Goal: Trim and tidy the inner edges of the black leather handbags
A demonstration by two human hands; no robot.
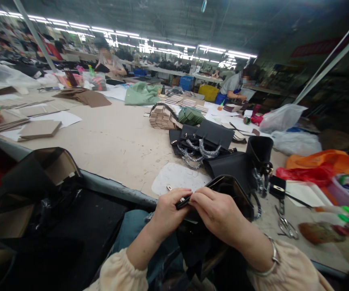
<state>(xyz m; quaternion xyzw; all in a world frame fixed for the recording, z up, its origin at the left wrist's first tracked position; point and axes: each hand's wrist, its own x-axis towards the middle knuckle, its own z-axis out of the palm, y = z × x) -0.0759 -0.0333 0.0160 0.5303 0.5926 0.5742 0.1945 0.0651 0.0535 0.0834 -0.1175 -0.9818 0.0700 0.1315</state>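
A black handbag (198, 242) rests over my lap at the table's front edge, its open top tilted to the right. My left hand (170, 208) is closed on the bag's upper edge, thumb and fingers pinching it beside a small metal fitting. Close against it, my right hand (219, 210) grips the same edge with bent fingers. What lies under the right fingertips is hidden. Just beyond the bag is a white sheet (177, 178) on the table. Finished-looking black handbags (213, 135) with plastic-wrapped handles are heaped past it.
Scissors (288, 227) and a stained brownish object (321, 233) lie at the right. Orange and red bags (320, 161) sit behind them. More black bags (41, 169) stand at my left. Brown board pieces (41, 129) are stacked at the far left. Other people work further back.
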